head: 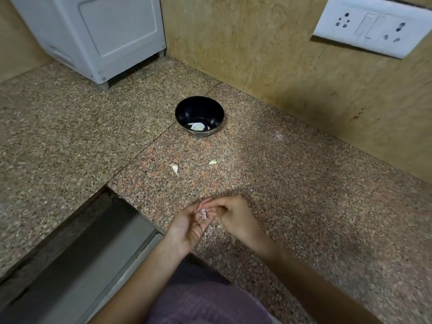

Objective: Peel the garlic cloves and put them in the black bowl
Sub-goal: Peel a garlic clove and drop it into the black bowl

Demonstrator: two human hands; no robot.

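Observation:
The black bowl [199,108] stands on the granite counter [292,188] near the wall, with pale garlic pieces [197,126] in its bottom. Two loose cloves lie in front of it: an unpeeled one [175,168] to the left and a smaller one [212,162] to the right. Near the counter's front edge my left hand [187,226] holds a garlic clove [203,213] in its fingers, palm up. My right hand [233,215] meets it from the right, its fingertips pinching at the same clove.
A white appliance [93,36] stands at the back left corner. A white socket plate [374,26] sits on the right wall. A gap with a metal channel [88,253] opens at the front left of the counter.

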